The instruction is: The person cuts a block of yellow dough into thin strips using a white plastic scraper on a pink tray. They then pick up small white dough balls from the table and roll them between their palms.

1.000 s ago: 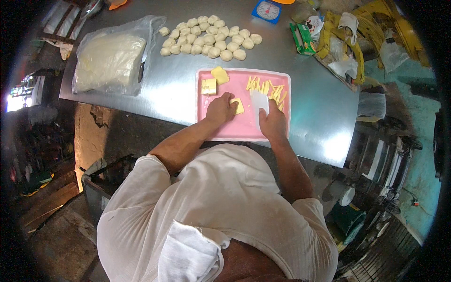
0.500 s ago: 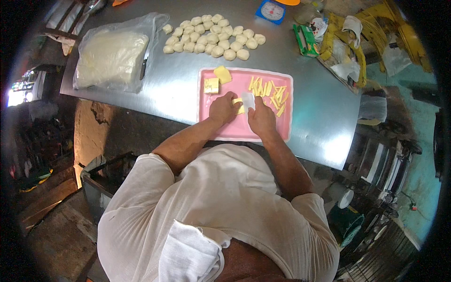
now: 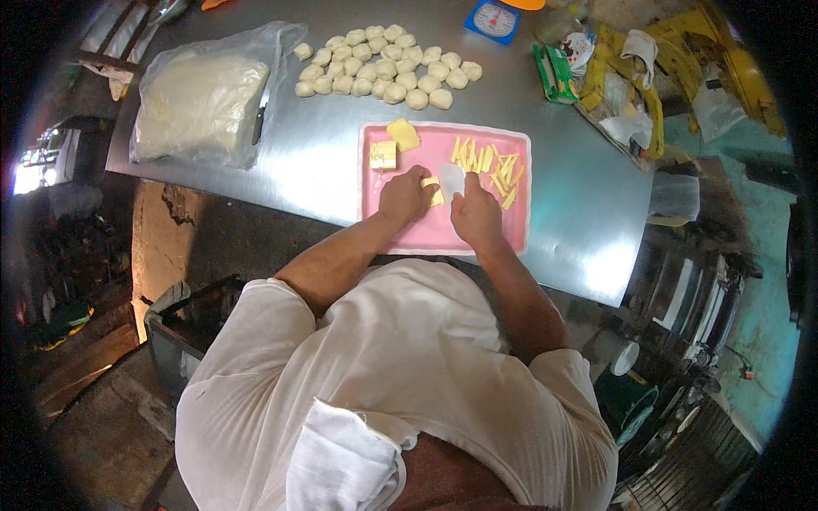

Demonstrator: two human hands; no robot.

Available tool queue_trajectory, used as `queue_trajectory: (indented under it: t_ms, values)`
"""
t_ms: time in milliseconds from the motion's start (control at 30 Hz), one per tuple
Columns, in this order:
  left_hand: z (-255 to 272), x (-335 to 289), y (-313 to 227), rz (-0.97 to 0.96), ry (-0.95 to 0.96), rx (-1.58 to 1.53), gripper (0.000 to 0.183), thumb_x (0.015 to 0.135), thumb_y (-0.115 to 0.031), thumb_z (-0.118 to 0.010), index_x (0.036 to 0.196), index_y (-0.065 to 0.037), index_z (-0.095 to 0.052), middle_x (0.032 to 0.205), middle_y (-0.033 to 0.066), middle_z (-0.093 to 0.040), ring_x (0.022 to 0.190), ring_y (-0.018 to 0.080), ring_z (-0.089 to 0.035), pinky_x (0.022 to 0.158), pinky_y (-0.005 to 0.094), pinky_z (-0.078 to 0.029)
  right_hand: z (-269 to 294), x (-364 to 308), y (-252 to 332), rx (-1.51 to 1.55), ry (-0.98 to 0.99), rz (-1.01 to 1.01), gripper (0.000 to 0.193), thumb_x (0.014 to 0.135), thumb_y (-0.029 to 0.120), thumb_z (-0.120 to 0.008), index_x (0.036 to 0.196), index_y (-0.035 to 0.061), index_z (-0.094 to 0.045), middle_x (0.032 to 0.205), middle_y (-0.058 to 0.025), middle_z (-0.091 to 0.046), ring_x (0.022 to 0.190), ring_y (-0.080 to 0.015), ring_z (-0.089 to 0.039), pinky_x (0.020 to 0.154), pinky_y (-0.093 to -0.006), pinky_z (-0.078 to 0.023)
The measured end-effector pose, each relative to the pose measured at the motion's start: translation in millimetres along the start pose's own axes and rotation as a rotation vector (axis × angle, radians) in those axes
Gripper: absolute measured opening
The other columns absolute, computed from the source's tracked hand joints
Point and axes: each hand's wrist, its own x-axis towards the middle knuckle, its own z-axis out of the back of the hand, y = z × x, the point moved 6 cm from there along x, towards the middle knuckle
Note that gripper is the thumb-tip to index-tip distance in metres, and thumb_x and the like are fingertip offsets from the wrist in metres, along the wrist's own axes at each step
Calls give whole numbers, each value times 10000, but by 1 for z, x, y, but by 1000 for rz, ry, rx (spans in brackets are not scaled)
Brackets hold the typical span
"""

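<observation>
On a pink tray with a white rim (image 3: 417, 238), my left hand (image 3: 404, 198) has its fingers closed on a small piece of yellow cheese (image 3: 436, 195). My right hand (image 3: 477, 215) grips a whitish flat scraper (image 3: 452, 182), its blade close beside that piece; whether they touch I cannot tell. Cut cheese strips (image 3: 509, 175) lie loose at the tray's right. A cheese block (image 3: 383, 155), apparently cut into slices, sits at the left, with a flat cheese slice (image 3: 404, 134) just behind it.
Several dough balls (image 3: 385, 68) cover the metal table (image 3: 324, 140) beyond the tray. A plastic-wrapped pale slab (image 3: 200, 106) lies at left. Farther back are a blue scale (image 3: 492, 20) and a green box (image 3: 555, 74). The table's near edge runs behind my forearms.
The scraper has tilted slightly in my right hand, showing more of its broad face. My left hand holds the cheese piece in nearly the same place.
</observation>
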Motion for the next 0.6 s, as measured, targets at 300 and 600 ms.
queue_trajectory:
  t_ms: [300, 600]
  values:
    - [-1, -2, 3, -34, -17, -1, 401, 951, -393, -696, 1223, -104, -632, 987, 159, -749, 965, 368, -721, 833, 488, -561, -21, 0, 6, -23, 56, 7, 276, 924, 89, -595, 1162, -2, -488, 917, -297, -690, 889, -495, -686, 793, -607, -528]
    - [-1, 0, 6, -56, -44, -33, 369, 953, -358, -674, 1215, -102, -631, 969, 158, -751, 934, 366, -728, 823, 487, -566, -6, -1, 7, 3, 9, 2, 294, 923, 98, -593, 1175, -7, -482, 916, -293, -696, 884, -493, -693, 784, -611, -529]
